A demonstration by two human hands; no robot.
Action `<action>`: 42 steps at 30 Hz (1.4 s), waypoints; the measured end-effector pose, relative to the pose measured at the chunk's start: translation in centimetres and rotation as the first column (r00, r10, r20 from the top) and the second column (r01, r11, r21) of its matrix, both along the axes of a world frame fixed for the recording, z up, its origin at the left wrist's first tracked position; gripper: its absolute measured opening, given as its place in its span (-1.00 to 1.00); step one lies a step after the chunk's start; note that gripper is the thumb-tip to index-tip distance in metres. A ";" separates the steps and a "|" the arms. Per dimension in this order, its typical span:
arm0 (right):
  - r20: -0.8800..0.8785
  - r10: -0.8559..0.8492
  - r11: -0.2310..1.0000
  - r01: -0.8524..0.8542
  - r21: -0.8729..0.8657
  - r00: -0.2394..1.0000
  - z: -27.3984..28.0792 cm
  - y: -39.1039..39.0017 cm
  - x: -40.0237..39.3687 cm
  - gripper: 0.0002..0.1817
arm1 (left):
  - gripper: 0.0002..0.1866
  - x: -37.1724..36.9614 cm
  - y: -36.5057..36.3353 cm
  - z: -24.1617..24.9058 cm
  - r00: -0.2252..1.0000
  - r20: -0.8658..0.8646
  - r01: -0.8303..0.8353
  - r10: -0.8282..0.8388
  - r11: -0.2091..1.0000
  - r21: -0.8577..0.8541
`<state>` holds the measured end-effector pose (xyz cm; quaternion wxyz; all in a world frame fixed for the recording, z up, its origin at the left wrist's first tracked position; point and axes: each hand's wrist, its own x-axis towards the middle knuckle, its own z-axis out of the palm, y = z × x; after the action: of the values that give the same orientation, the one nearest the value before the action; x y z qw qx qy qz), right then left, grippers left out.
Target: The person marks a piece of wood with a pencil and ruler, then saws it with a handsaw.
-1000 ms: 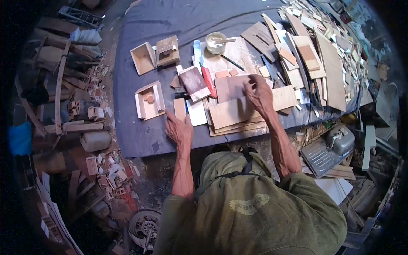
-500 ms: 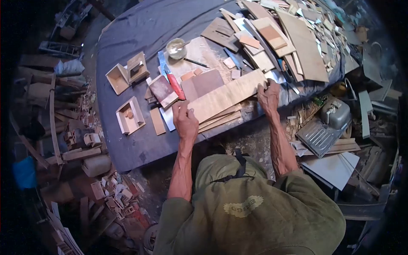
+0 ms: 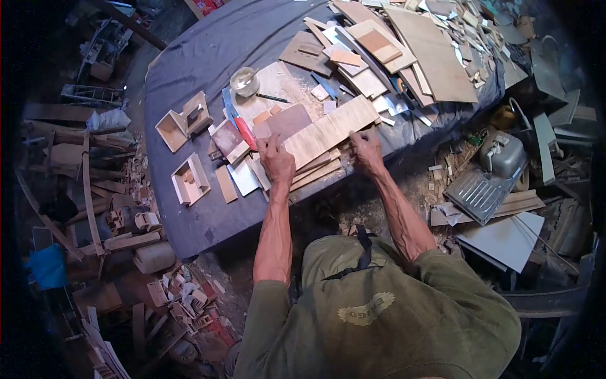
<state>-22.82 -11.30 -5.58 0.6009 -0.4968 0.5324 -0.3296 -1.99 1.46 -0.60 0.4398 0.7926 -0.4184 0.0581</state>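
A long, pale wooden board lies slanted in front of me over several thin strips. My left hand is closed on the board's left end, fingers on top. At the lower edge, toward the right end, my right hand pinches the board with bent fingers. Beyond it lies a flat reddish-brown piece, partly covered. Left of my left hand are a small block with a dark reddish top and a red-handled tool with a blue blade.
A glue-like pot and a dark pencil lie farther back. Small open wooden boxes stand at left on the dark cloth. Offcuts and a large panel pile up at right. A metal sink lies beyond the table edge.
My right hand has slid from the board's right end to its lower edge, nearer my left hand. The board sits lower over the strips, and the view has shifted slightly.
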 end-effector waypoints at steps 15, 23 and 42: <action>0.111 0.055 0.990 -0.069 0.126 0.992 3.0 2.7 1.9 -0.65 | -0.49 -1.7 0.2 1.5 0.989 0.114 -0.084 0.092 0.994 -0.071; 0.254 -0.155 0.945 0.068 0.319 0.955 2.5 0.9 3.1 -0.68 | -0.39 -6.2 8.1 -0.2 0.876 -0.182 -0.466 0.446 0.881 -0.082; 0.447 -0.250 0.922 0.070 0.381 0.859 0.4 1.4 3.0 -0.75 | -0.32 -8.5 7.8 -1.9 0.926 -0.103 -0.321 0.362 0.902 0.288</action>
<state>-19.82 -9.90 -5.21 0.7644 -0.2353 0.4537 -0.3930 -10.50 9.30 -2.55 0.3435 0.9075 -0.2413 0.0166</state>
